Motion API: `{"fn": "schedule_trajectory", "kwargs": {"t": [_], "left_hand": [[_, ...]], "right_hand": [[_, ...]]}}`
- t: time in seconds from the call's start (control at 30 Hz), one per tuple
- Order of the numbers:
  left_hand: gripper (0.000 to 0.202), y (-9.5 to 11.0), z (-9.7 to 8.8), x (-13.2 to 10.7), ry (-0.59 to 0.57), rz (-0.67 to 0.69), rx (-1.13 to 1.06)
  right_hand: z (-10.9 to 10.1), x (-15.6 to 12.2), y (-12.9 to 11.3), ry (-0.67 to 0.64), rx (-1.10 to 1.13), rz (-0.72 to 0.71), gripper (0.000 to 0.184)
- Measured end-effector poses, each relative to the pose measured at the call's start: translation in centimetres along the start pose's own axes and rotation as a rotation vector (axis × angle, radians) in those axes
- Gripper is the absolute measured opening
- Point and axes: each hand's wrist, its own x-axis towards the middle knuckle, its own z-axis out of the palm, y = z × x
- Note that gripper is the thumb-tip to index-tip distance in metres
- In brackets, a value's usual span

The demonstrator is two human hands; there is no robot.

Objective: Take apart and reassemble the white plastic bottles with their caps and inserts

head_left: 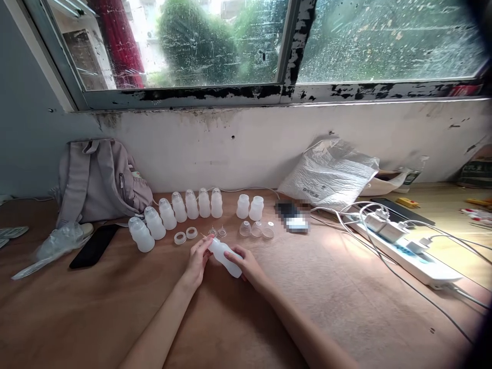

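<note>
A milky white baby bottle (pixel 226 257) lies tilted between my hands, just above the brown tabletop. My left hand (pixel 197 261) pinches its upper left end, where fingers partly hide the neck. Around the lower body, the fingers of my right hand (pixel 249 265) are wrapped. Beyond my hands lie two white collar rings (pixel 180 238), two clear nipples (pixel 222 232) and three clear caps (pixel 257 229). A curved row of several capped bottles (pixel 179 207) stands behind to the left. Two bottles without caps (pixel 256 209) stand upright to the right of that row.
A grey backpack (pixel 102 179), a black flat case (pixel 95 246) and a clear plastic bag (pixel 63 243) are at left. Against the wall leans a silver mailer bag (pixel 330 169). A white power strip (pixel 415 256) with plugs and loose cables runs along the right.
</note>
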Motion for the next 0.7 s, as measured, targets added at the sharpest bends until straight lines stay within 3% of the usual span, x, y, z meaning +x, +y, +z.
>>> {"fn": "schedule_trajectory", "kwargs": {"t": [0.13, 0.27, 0.37, 0.53, 0.63, 0.7], "left_hand": [[0.027, 0.3, 0.3, -0.2, -0.076, -0.056, -0.141], [0.023, 0.2, 0.7, -0.8, -0.126, -0.036, -0.134], [0.026, -0.7, 1.1, -1.1, -0.082, -0.033, -0.192], [0.031, -2.0, 1.5, -0.9, 0.033, -0.043, -0.282], [0.028, -1.7, 1.4, -0.9, 0.077, -0.019, -0.236], [0.028, -1.0, 1.4, -1.2, 0.038, -0.014, -0.219]], "right_hand": [[0.0, 0.1, 0.2, 0.034, -0.045, -0.093, 0.039], [0.1, 0.0, 0.1, 0.073, -0.182, -0.2, 0.037], [0.0, -0.5, -0.1, 0.093, -0.39, -0.309, 0.036], [0.6, -1.4, -0.3, 0.255, -0.698, -0.506, 0.042], [1.1, -1.5, -0.6, 0.264, -0.549, -0.476, 0.041], [1.1, -1.5, -0.9, 0.14, -0.268, -0.323, 0.042]]}}
